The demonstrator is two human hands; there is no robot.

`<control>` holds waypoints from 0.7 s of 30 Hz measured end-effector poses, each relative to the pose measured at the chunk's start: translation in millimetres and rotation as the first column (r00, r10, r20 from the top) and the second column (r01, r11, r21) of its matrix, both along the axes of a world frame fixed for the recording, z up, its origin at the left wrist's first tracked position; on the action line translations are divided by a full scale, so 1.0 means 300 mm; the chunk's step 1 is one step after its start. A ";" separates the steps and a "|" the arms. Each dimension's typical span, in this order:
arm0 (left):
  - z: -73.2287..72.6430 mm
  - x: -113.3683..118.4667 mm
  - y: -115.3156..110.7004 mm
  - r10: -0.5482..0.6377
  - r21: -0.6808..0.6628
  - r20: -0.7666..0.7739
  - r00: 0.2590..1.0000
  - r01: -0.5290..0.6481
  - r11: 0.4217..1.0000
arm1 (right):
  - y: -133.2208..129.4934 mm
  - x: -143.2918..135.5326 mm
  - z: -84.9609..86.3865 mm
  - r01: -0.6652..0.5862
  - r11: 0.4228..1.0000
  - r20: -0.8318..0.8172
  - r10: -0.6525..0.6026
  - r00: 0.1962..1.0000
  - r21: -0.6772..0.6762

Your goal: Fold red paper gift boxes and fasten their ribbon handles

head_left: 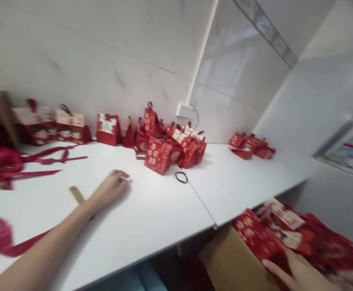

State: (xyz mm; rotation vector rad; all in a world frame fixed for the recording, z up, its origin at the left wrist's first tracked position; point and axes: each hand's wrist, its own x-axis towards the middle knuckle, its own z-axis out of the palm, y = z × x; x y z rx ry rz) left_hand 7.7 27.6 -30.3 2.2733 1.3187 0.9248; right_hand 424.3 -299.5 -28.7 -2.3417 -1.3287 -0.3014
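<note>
Our right fingers [275, 268] grip a red patterned gift box [258, 236] between four and five o'clock, the thumb across its near side. It is tilted at the rim of a cardboard carton [237, 258] packed with more red and cream packaging; we cannot tell whether it touches what lies beneath. Our left hand [114, 186], at eight o'clock, lies on the white surface [164, 206] with its fingers loosely bent and apart, a gold strip [77, 195] just beside our forearm. Near the middle we see a cluster of red boxes [158, 155], with a thin black band [181, 182] near it, toward six o'clock. More boxes [252, 145] sit at three o'clock, and a heap of red ribbon [0, 161] at nine, beside cream-topped boxes [70, 126] along the wall.
</note>
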 end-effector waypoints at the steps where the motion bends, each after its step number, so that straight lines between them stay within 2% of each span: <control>1: 0.005 0.000 -0.008 0.010 -0.008 0.029 1.000 -0.009 1.000 | 0.046 -0.035 0.030 -0.075 0.997 -0.042 0.076 0.996 0.007; 3: 0.017 -0.004 -0.022 0.022 -0.030 0.093 0.995 -0.019 0.999 | 0.174 -0.148 0.092 -0.276 0.961 -0.147 0.273 0.951 0.005; 5: 0.027 -0.014 -0.031 0.077 -0.010 0.089 0.993 -0.076 0.997 | 0.327 -0.294 0.142 -0.496 0.866 -0.276 0.463 0.842 -0.064; 8: 0.038 -0.041 -0.033 0.179 0.019 0.061 0.982 -0.181 0.983 | 0.560 -0.490 0.166 -0.718 0.692 -0.338 0.658 0.672 -0.080; 9: 0.041 -0.052 -0.032 0.211 0.027 0.049 0.976 -0.213 0.977 | 0.635 -0.534 0.159 -0.744 0.666 -0.326 0.693 0.643 -0.049; 10: 0.043 -0.062 -0.031 0.240 0.035 0.036 0.970 -0.242 0.970 | 0.709 -0.568 0.148 -0.736 0.676 -0.300 0.705 0.643 0.011; 11: 0.045 -0.072 -0.031 0.263 0.044 0.023 0.965 -0.264 0.964 | 0.782 -0.590 0.133 -0.694 0.711 -0.266 0.694 0.669 0.112; 12: 0.046 -0.079 -0.032 0.279 0.053 0.010 0.960 -0.279 0.959 | 0.852 -0.604 0.118 -0.613 0.749 -0.228 0.661 0.715 0.251; 13: 0.047 -0.084 -0.033 0.287 0.064 -0.001 0.958 -0.287 0.956 | 0.920 -0.612 0.103 -0.512 0.760 -0.197 0.617 0.762 0.400; 15: 0.048 -0.085 -0.038 0.288 0.086 -0.019 0.958 -0.285 0.955 | 1.040 -0.615 0.079 -0.355 0.712 -0.174 0.555 0.814 0.606; 16: 0.048 -0.083 -0.040 0.281 0.095 -0.026 0.959 -0.277 0.956 | 1.089 -0.615 0.069 -0.317 0.696 -0.186 0.544 0.818 0.644; 18: 0.046 -0.073 -0.044 0.258 0.111 -0.032 0.965 -0.254 0.961 | 1.154 -0.615 0.052 -0.320 0.714 -0.245 0.567 0.787 0.623; 21: 0.041 -0.056 -0.044 0.221 0.128 -0.031 0.975 -0.216 0.968 | 1.170 -0.622 0.033 -0.380 0.741 -0.332 0.615 0.715 0.553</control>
